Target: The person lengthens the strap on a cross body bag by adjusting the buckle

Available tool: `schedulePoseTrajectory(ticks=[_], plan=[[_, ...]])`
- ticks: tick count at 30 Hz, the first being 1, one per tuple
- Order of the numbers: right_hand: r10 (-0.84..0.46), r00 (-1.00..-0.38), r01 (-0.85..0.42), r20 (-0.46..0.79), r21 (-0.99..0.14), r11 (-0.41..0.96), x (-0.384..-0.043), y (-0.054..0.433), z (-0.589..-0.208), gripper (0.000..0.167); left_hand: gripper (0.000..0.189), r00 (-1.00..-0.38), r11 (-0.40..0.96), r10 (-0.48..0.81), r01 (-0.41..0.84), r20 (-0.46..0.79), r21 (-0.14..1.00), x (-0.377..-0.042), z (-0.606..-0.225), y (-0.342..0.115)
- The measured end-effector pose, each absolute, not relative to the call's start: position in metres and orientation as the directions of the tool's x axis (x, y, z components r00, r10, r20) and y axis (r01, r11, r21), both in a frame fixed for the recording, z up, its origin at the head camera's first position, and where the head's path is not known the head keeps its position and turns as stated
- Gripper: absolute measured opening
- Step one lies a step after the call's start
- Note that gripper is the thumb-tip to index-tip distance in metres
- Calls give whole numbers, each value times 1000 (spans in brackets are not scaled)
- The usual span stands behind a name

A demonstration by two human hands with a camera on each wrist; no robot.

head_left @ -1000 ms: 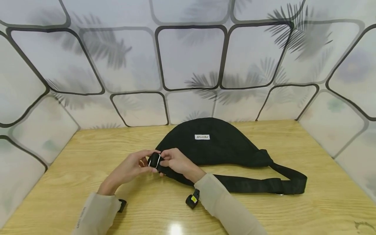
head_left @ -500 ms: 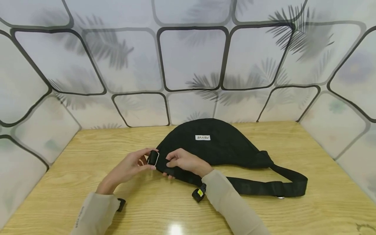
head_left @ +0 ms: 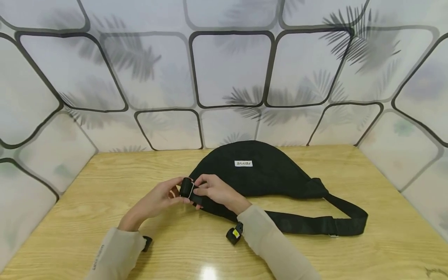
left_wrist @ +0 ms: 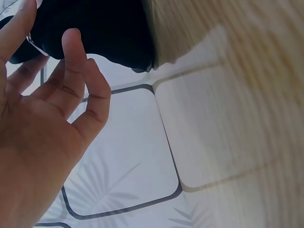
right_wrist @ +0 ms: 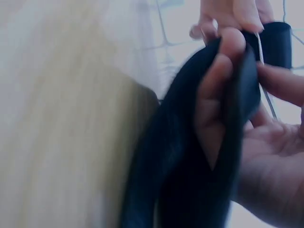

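A black waist bag (head_left: 273, 175) with a small white label lies on the table, its strap (head_left: 308, 224) running along the near side. My left hand (head_left: 154, 202) pinches the metal slide buckle (head_left: 191, 190) at the bag's left end, where a loop of black webbing passes through. Close beside it, my right hand (head_left: 222, 193) pinches the strap just right of the buckle. In the right wrist view, the right fingers (right_wrist: 213, 102) wrap around the black strap (right_wrist: 190, 185). In the left wrist view, the buckle is mostly cut off at the top left.
The bag rests on a light wooden table (head_left: 105, 182). Patterned white panels (head_left: 231, 70) rise behind it and at both sides. A second metal buckle (head_left: 333, 235) shows under the strap at right. Black wrist devices sit at both cuffs.
My right hand slid right along the strap, away from the buckle, then came back left beside it. The left hand keeps hold of the buckle, which has shifted slightly.
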State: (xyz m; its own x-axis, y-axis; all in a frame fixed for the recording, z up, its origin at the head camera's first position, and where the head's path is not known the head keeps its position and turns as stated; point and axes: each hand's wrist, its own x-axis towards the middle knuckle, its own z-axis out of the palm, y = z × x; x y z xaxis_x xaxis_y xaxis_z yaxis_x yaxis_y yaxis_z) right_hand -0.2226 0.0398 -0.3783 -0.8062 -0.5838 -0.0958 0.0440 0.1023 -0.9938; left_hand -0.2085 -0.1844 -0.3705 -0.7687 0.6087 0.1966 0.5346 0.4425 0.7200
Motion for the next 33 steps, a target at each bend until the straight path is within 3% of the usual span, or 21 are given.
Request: schedulePoseTrajectory(ticks=[6, 9, 16, 24, 28, 33], plan=[[-711, -692, 38, -123, -990, 133, -229, 57, -377, 18, 41, -800, 479, 577, 495, 165, 725, -207, -369, -187], [-735, -663, 37, -138, -988, 152, -232, 62, -376, 19, 43, -808, 487, 567, 485, 159, 726, -207, -368, -188], [-693, -716, -14, -90, -990, 143, -229, 54, -374, 17, 42, -795, 475, 573, 521, 200, 710, -208, -367, -185], [-579, -812, 27, -70, -996, 82, -217, 40, -374, 13, 43, -777, 451, 600, 525, 190, 721, -207, -369, -180], [-591, -801, 30, -92, -993, 114, -220, 44, -373, 18, 39, -785, 470, 588, 530, 198, 706, -207, -369, -181], [-701, -702, -12, -128, -982, 191, -229, 61, -371, 22, 37, -806, 510, 556, 522, 202, 684, -207, -368, -184]])
